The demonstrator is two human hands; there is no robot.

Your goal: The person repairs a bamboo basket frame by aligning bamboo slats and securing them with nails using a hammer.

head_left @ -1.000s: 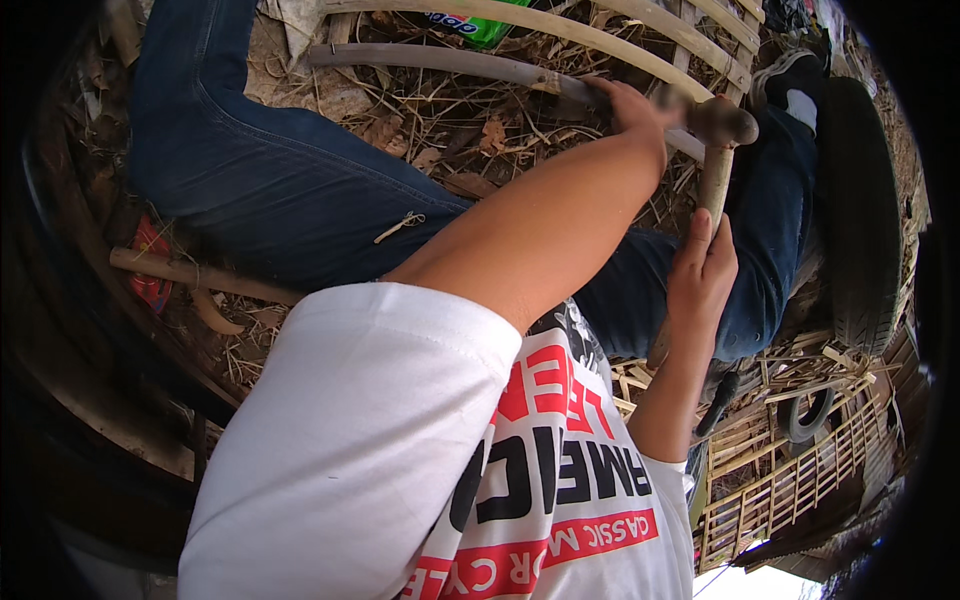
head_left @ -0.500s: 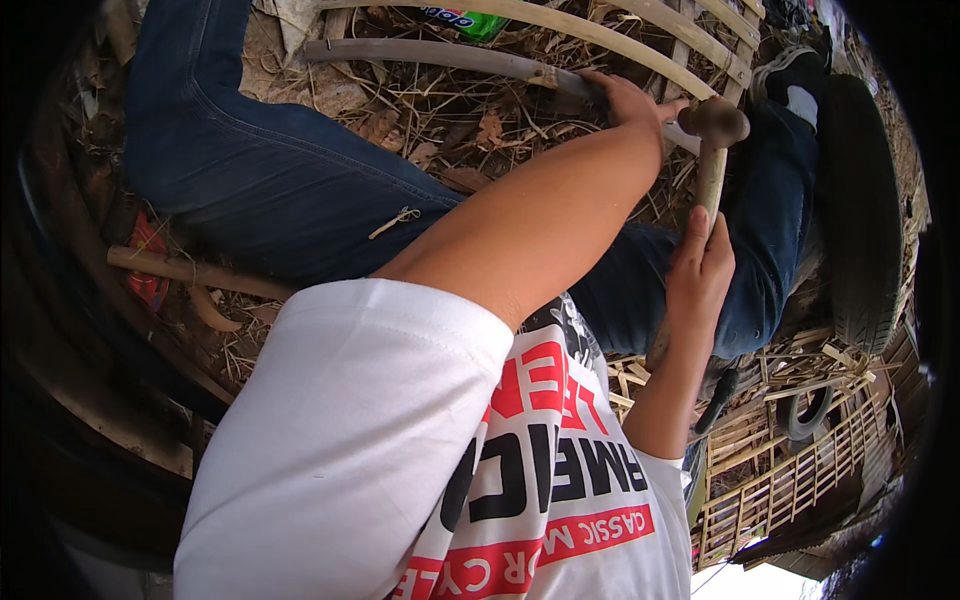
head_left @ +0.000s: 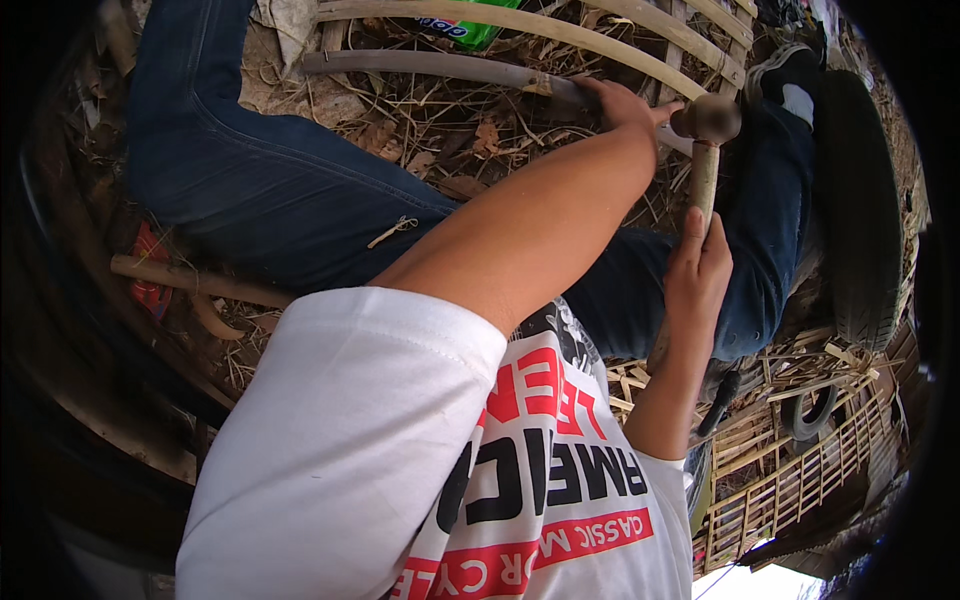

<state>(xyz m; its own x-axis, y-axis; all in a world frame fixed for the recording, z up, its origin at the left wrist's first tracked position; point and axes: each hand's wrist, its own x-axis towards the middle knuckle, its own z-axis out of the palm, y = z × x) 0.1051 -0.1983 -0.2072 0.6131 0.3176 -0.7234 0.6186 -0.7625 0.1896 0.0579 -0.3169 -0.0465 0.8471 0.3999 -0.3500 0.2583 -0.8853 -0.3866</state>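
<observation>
My left hand point(head_left: 625, 108) reaches across to the upper right and is closed round the end of a grey-brown bamboo strip point(head_left: 450, 66). Its fingertips are partly hidden behind the hand. A pale piece sticks out just beyond the hand. In my right hand point(head_left: 697, 262) is a hammer point(head_left: 705, 175) with a pale wooden handle, held upright. The hammer's blunt, rounded head, partly blurred, appears close beside my left hand; whether they touch I cannot tell.
Curved bamboo slats point(head_left: 560, 38) form a lattice at the top, near a green packet point(head_left: 470, 30). Dry leaves and straw cover the ground. A black tyre point(head_left: 860, 210) stands at the right, and a bamboo rack point(head_left: 800, 480) lies lower right. A stick point(head_left: 200, 278) lies at left.
The hammer has shifted slightly left, its head a little nearer my left hand. Both grips stay the same, and the whole view has moved a little.
</observation>
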